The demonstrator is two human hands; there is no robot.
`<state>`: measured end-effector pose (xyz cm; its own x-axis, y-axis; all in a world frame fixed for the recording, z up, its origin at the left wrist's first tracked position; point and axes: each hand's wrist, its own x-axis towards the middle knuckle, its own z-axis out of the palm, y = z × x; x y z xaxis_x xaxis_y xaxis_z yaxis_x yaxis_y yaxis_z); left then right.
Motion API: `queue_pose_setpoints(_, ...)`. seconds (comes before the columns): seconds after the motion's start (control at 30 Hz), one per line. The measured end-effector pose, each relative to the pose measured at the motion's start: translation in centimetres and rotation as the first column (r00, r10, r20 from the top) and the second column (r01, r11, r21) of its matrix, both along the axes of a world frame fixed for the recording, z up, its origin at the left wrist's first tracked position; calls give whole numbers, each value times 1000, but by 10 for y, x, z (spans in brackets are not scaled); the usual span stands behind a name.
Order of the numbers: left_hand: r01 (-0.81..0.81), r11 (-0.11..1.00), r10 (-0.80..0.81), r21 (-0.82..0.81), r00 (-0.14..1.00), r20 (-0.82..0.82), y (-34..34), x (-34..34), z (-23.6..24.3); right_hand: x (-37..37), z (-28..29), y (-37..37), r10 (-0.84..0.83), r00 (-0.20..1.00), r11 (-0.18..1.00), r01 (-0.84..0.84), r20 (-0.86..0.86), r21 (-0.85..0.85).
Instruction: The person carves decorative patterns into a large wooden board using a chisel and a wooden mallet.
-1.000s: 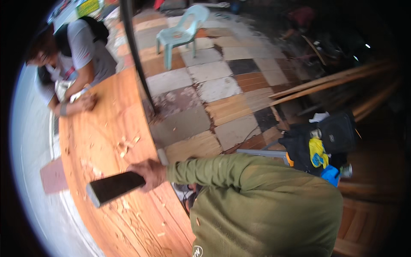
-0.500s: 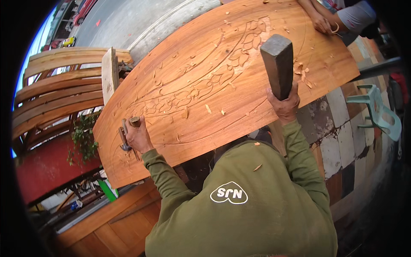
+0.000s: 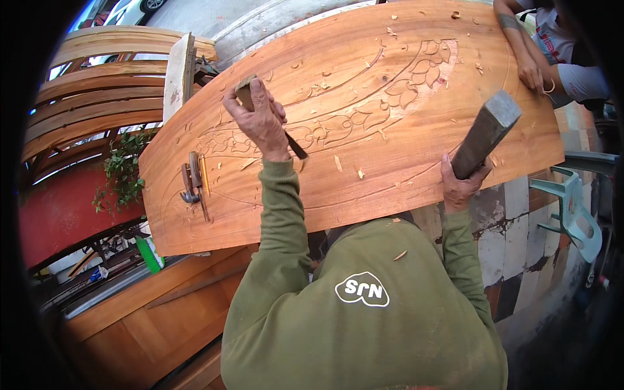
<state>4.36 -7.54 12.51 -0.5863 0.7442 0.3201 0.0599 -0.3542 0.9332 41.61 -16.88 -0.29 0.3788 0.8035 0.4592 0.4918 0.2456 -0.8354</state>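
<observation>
Left hand (image 3: 262, 127) has lifted a chisel (image 3: 296, 148), apparently; right hand (image 3: 463, 187) still grips a block (image 3: 484, 135).

Left hand (image 3: 260, 123) curled, thumb extended; right hand (image 3: 464, 185) curled, nearer body; both forearms (image 3: 284, 198) reaching forward.

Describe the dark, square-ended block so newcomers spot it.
Find the big orange-brown carved wooden panel. At its near edge, the right hand grips the block. It's thick, unlike the slim dark-bladed tool in the left hand.
</observation>
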Motion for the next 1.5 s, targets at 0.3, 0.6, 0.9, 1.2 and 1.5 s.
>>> queue_pose_setpoints(0.3, 79, 997, -65, -19, 913, 403, 105, 16, -67, -2, 4, -6, 41, 993, 997, -47, -113, -58)
queue_pose_setpoints(0.6, 158, 986, -119, -46, 877, 466, 133, 26, -98, -23, 74, 57, 269, 905, 944, -316, -329, -97)
queue_pose_setpoints(0.9, 248, 950, -144, -192, 889, 435, 143, 48, -77, -66, 138, 218, 474, 845, 843, -517, -248, -150)
queue_pose_setpoints(1.2, 342, 938, -291, -61, 869, 399, 151, 55, -99, -148, 152, 361, 812, 453, 573, -739, 367, -356)
queue_pose_setpoints(1.5, 409, 885, -293, -223, 860, 417, 154, 55, -108, -141, 148, 364, 848, 462, 498, -522, 261, -692)
